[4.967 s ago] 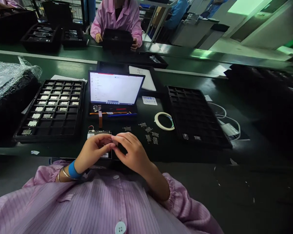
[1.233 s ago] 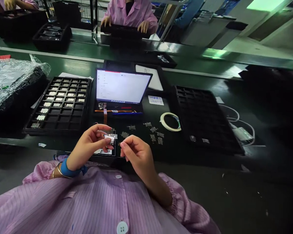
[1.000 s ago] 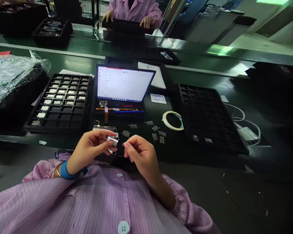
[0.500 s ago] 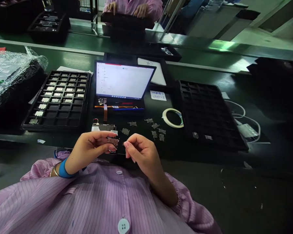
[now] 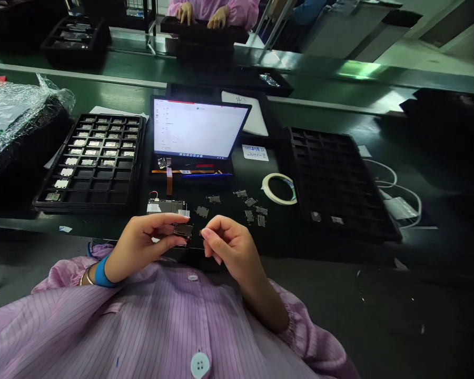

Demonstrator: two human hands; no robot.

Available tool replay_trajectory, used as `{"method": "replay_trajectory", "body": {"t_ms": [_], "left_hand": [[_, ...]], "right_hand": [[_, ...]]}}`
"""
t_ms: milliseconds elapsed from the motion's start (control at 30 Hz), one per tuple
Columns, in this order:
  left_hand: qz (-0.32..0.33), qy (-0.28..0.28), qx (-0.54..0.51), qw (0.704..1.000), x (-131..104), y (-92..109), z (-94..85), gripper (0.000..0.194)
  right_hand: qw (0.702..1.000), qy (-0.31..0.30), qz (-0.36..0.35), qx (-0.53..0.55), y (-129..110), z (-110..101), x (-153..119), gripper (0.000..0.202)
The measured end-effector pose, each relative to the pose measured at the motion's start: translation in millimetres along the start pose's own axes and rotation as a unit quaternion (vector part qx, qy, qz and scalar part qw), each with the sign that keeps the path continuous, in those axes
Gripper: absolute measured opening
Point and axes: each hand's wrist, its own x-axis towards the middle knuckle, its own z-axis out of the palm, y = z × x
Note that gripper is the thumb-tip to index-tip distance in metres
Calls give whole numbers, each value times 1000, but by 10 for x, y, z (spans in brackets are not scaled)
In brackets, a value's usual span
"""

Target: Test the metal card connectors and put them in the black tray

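My left hand (image 5: 152,237) grips a small circuit board (image 5: 183,230) by its edges, between thumb and fingers. Just right of it, my right hand (image 5: 227,245) is pinched on something tiny and brownish, too small to make out. Beneath and behind the fingers lies a larger board assembly (image 5: 168,206) with white patches. A loose grey plate (image 5: 201,211) rests behind my right hand, and several more plates (image 5: 250,202) are scattered to its right. The lit screen (image 5: 199,129) stands behind, with a flat orange cable (image 5: 169,181) in front of it.
On the left stands a compartment tray (image 5: 97,184) partly filled with small boards. A tape roll (image 5: 265,189) lies beside the dark tray (image 5: 339,179) on the right. A wrapped bundle (image 5: 11,116) sits far left. Across the bench, a person's hands (image 5: 218,18) rest over a dark object.
The small board in my left hand has tilted, and its face looks darker now. My right hand stays pinched close beside it. The view has shifted slightly.
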Motion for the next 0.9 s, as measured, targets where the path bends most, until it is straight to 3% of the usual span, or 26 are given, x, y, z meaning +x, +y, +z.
{"method": "replay_trajectory", "body": {"t_ms": [133,233,433,900], "left_hand": [[-6,11,-5,1000,2,15,-7,24],[-45,7,-53,998,7,33,-1,23],[-106,2,-72,992,34,24,24,38],[-58,9,-45,997,17,3,52,28]], "right_hand": [[1000,12,-7,3,-35,-2,-25,22],[1000,19,-21,-11,-60,13,-41,21],[998,2,-42,-51,-69,70,-52,19],[1000,-22,0,-4,-38,76,-58,19]]}}
